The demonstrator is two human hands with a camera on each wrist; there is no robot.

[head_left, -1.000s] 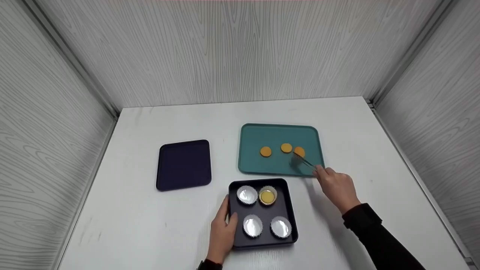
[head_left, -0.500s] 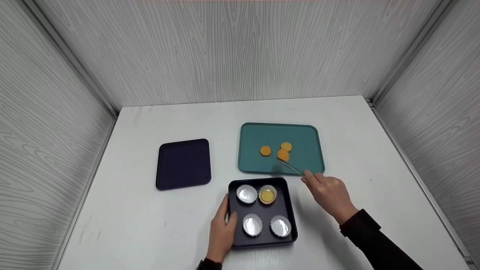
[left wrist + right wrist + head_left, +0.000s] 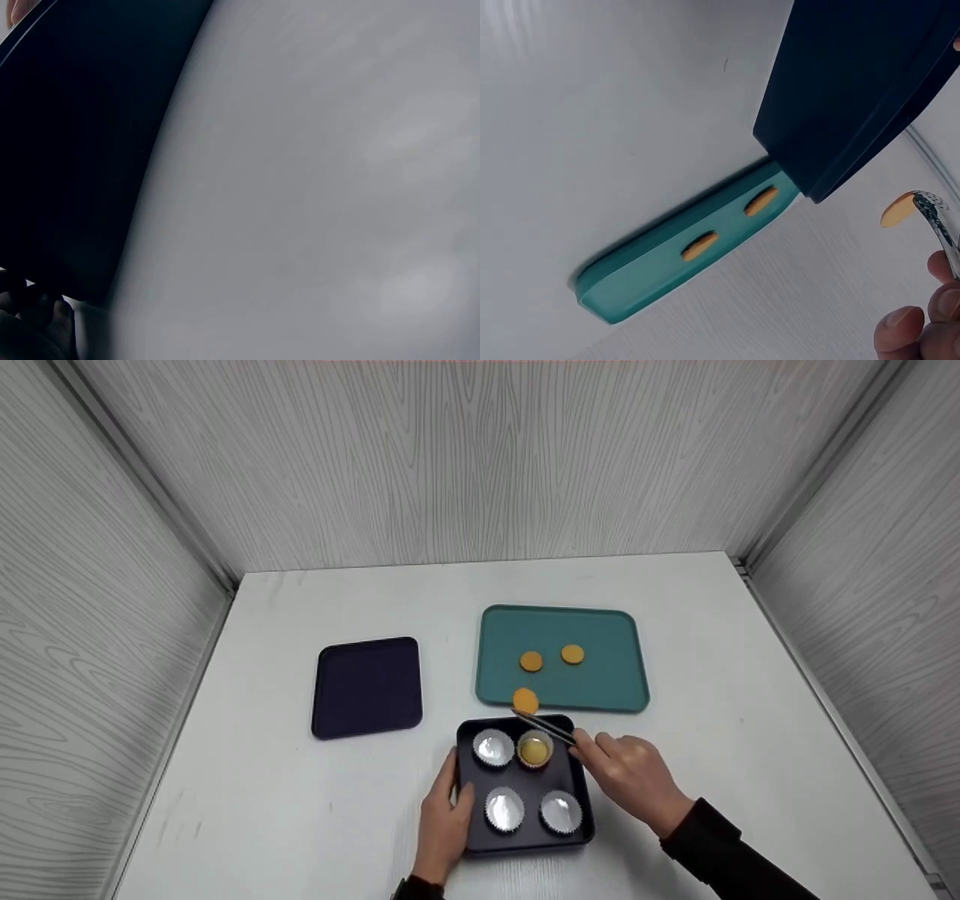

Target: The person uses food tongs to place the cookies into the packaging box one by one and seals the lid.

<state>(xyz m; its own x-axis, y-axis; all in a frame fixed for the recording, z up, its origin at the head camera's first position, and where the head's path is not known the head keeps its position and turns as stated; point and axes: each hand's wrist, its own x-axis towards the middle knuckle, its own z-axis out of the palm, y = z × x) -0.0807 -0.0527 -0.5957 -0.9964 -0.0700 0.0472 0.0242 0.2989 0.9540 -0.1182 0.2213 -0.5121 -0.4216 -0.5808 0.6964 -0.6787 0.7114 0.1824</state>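
Note:
In the head view my right hand [image 3: 630,776] holds slim metal tongs [image 3: 546,727]. An orange disc [image 3: 526,701] is pinched at their tip, raised around the far edge of a deep dark baking pan [image 3: 531,784]. The tongs' perforated end and the disc's thin edge show in the right wrist view. My left hand [image 3: 444,829] grips the pan's left wall, thumb over the rim. Inside the pan stand several fluted foil cups, such as the front-left cup [image 3: 505,810]. A yellow disc [image 3: 534,751] lies in the far-right cup. Pan wall [image 3: 82,150] fills the left wrist view's left side.
Behind the pan lies a teal tray [image 3: 611,649] bearing two orange discs, a left disc [image 3: 531,661] and a right disc [image 3: 572,654]. A flat dark purple tray [image 3: 367,688] sits to the left. Wood-grained panels [image 3: 480,465] enclose the white table [image 3: 247,780].
My right hand has carried the tongs and one orange disc leftward and nearer, off the teal tray's right part to the pan's far edge. The left hand and pan stay put.

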